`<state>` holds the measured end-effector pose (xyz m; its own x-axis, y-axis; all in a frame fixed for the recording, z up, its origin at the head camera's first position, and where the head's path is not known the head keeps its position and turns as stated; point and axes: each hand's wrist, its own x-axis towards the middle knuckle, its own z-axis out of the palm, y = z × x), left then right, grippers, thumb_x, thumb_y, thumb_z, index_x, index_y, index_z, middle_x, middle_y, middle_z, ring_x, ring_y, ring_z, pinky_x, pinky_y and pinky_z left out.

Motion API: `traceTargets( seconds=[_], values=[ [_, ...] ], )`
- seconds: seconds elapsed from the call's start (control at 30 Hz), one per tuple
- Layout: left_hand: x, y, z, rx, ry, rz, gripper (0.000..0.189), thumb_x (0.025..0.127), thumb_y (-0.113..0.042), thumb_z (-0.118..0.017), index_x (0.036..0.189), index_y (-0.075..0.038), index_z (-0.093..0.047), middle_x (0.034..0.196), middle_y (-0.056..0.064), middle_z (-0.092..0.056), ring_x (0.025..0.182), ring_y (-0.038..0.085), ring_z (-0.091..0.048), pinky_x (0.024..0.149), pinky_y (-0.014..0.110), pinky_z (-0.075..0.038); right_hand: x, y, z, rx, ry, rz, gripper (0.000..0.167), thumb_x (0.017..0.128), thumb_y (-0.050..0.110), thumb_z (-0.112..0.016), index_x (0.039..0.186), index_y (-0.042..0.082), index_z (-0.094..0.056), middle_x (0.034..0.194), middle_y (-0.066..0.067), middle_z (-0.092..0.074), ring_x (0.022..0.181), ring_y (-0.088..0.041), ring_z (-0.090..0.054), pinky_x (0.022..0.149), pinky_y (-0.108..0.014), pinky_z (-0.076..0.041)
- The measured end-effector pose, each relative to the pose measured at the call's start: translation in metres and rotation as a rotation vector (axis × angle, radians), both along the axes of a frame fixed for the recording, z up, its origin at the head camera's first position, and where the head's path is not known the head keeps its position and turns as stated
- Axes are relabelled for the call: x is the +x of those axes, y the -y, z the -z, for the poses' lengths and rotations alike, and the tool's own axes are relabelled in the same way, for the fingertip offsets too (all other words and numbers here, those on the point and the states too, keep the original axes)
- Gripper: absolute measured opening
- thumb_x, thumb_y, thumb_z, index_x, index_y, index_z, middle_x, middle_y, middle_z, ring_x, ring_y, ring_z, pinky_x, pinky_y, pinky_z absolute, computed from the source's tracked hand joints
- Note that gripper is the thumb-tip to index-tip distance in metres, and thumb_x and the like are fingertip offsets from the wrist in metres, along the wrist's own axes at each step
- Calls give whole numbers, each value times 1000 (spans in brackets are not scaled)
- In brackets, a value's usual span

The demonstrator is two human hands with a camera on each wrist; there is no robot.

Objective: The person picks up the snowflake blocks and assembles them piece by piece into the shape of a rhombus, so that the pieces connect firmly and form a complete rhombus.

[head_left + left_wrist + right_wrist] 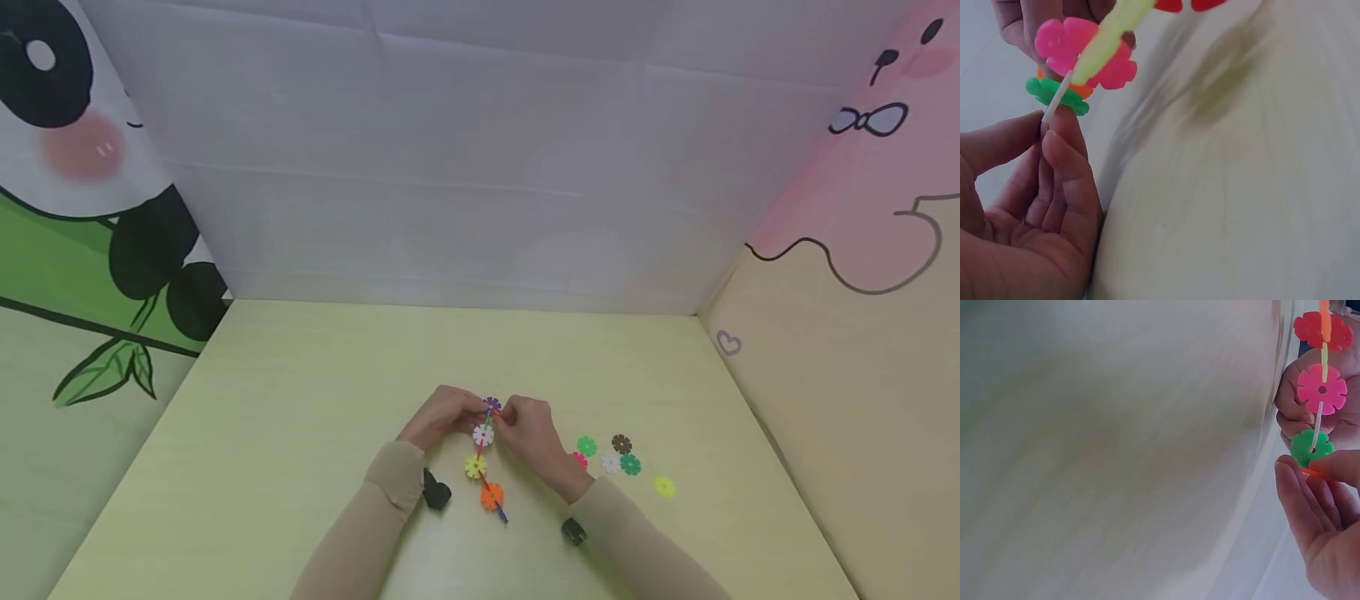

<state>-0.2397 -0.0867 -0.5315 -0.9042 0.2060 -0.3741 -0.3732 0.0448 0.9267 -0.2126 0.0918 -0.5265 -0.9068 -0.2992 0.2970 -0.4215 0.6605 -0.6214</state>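
Note:
A chain of notched flower-shaped discs (476, 467) joined by thin coloured sticks extends below both hands in the head view. The left hand (450, 411) pinches the chain near its far end. In the left wrist view, its thumb and finger meet at a white stick (1059, 97) beside a green disc (1038, 92). Opposite, the right hand (531, 425) pinches an orange stick (1311, 472) against that green disc. A pink disc (1322, 389) and a red disc (1307, 328) follow along the chain in the right wrist view. The discs' colours look different in the head view.
Loose discs lie right of the right forearm, among them a brown disc (621, 443), a white disc (611, 462) and a yellow disc (664, 487). A pale tabletop (315, 383) is bounded by a back wall (465, 233) and printed side walls.

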Motion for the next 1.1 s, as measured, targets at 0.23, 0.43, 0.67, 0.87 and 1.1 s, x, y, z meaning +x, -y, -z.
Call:
traceTargets(
  seconds=[0.23,0.43,0.67,0.87,1.1],
  values=[
    [-1,0,1,-10,9,24,18,83,-9,-71,94,5,-70,82,12,-68,68,16,-64,66,32,-54,3,0,-2,-8,29,20,12,80,8,-72,72,10,-64,64,6,-59,56,-5,-53,51,-18,-47],
    [1,0,-1,-13,1,66,18,84,-11,-70,94,4,-69,82,12,-68,70,18,-65,68,33,-54,7,-3,-6,-26,118,25,12,82,15,-74,78,12,-63,69,7,-61,61,-5,-56,55,-19,-48],
    [1,1,-3,-22,-4,83,21,82,-14,-72,93,3,-70,84,14,-68,72,20,-66,69,34,-54,8,-9,-8,-81,169,-5,12,81,15,-76,81,10,-65,72,5,-63,64,-7,-59,58,-21,-50],
    [-2,2,-1,-56,7,82,21,81,-15,-73,93,2,-71,84,13,-68,70,20,-65,67,33,-54,6,-16,-8,-70,200,-53,15,80,16,-78,85,9,-66,75,6,-63,66,-6,-59,58,-22,-50],
    [-2,1,0,-66,21,76,22,80,-17,-75,91,2,-70,85,13,-68,69,19,-63,67,32,-54,7,-29,-12,-63,223,-55,17,78,12,-79,88,7,-67,78,4,-65,70,-9,-63,60,-22,-51]
  ],
)
